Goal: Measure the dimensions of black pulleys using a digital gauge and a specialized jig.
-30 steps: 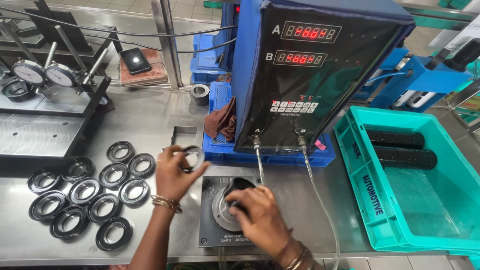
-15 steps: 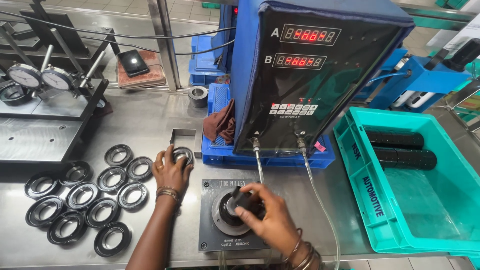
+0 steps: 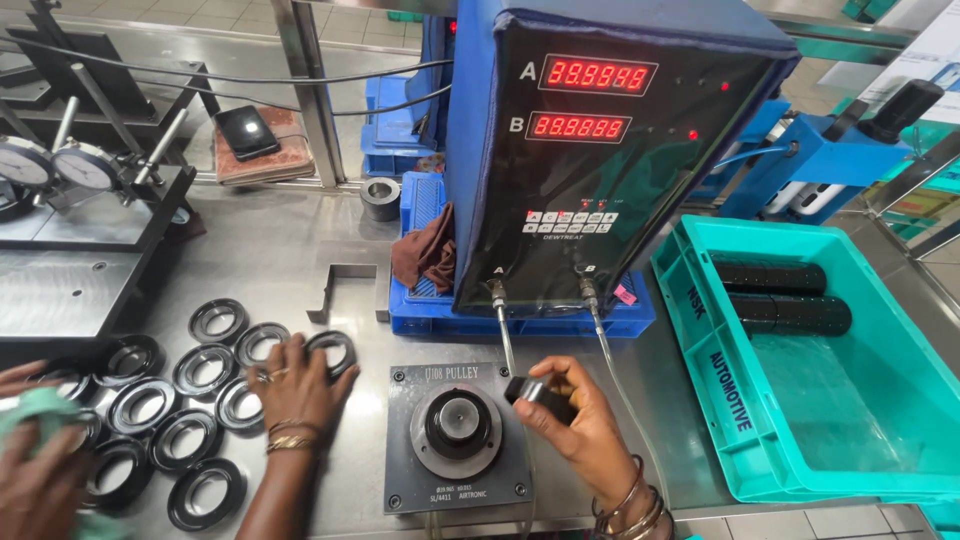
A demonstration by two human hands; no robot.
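Right hand: the right hand [image 3: 575, 420] pinches a small dark cylindrical plug [image 3: 535, 392] between thumb and curled fingers, holding it off the surface
Plug: just right of and slightly above the round boss of the grey gauge block [image 3: 458, 438], not touching it
Left hand: the left hand [image 3: 298, 385] lies palm down with fingers spread, fingertips on a black ring [image 3: 333, 350]
Rings: more black rings [image 3: 190, 440] lie flat in loose rows to the left of the left hand
Behind the hands: a black meter box with red digit displays [image 3: 590, 150] stands on a blue crate [image 3: 520, 318]
Right of the right hand: a teal bin [image 3: 800, 400] holding dark cylinders [image 3: 770, 278]
Far left: another person's hands [image 3: 40, 470] with a green cloth, at the edge
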